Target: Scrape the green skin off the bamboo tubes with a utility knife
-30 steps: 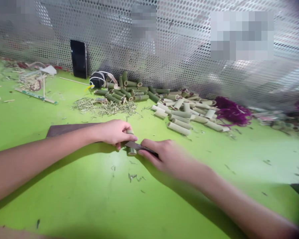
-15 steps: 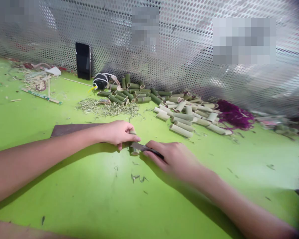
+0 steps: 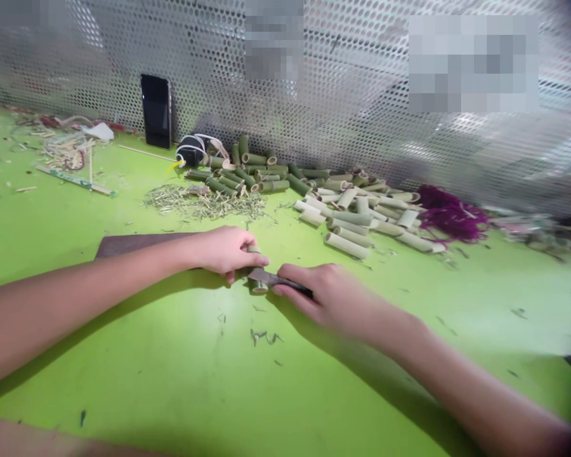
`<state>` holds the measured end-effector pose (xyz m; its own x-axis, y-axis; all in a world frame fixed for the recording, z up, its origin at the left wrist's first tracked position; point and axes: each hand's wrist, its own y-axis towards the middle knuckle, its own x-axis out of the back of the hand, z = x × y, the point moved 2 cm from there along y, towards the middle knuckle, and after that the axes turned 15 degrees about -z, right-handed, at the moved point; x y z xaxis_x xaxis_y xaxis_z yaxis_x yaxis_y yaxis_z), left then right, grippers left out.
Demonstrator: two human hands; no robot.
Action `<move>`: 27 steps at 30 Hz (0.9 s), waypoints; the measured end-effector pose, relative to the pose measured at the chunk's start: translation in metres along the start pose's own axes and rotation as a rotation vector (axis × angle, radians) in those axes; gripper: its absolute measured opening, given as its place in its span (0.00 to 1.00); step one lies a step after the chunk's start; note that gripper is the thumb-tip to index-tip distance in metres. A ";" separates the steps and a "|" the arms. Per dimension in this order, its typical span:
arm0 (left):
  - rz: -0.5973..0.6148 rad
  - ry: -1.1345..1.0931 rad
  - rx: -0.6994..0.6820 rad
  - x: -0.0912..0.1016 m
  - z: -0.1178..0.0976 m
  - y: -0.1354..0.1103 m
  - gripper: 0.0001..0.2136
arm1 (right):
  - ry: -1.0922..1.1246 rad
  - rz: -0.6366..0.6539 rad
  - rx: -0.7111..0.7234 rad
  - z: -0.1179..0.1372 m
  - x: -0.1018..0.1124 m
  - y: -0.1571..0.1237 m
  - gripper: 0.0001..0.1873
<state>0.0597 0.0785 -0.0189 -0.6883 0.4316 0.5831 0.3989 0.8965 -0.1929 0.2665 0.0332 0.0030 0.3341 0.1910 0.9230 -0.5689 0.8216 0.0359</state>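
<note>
My left hand (image 3: 226, 251) is closed around a short green bamboo tube (image 3: 257, 285) and holds it down on the green table (image 3: 124, 355). My right hand (image 3: 328, 295) grips a dark knife (image 3: 272, 279), whose blade lies against the tube's side just below my left fingertips. Both hands meet near the table's middle. Most of the tube is hidden under my left fingers.
A heap of green and pale peeled bamboo tubes (image 3: 323, 197) lies behind, with shavings (image 3: 204, 203), a purple tangle (image 3: 450, 216) and a black phone (image 3: 156, 111) leaning on the perforated metal wall (image 3: 342, 101). A dark flat board (image 3: 137, 242) lies under my left forearm. Scraps (image 3: 71, 158) lie far left.
The hands, tube and knife keep almost the same pose. The blade has shifted very slightly along the tube. The view moved a little.
</note>
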 end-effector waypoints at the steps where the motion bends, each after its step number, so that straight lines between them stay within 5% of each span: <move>1: 0.007 0.003 0.000 0.000 0.000 0.000 0.18 | 0.025 0.018 -0.006 -0.001 0.002 0.000 0.21; 6: 0.005 0.010 0.027 0.002 0.000 -0.001 0.15 | 0.215 0.208 0.031 -0.010 0.009 -0.005 0.24; 13: -0.013 0.020 0.007 0.001 0.001 -0.001 0.18 | 0.013 -0.069 -0.027 -0.006 0.000 -0.003 0.20; 27: -0.069 0.034 0.017 -0.001 0.000 -0.004 0.20 | -0.136 -0.120 0.020 0.008 -0.003 -0.007 0.20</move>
<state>0.0585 0.0741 -0.0186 -0.6928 0.3658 0.6215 0.3407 0.9256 -0.1650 0.2636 0.0229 0.0025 0.2963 0.0162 0.9550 -0.5463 0.8230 0.1555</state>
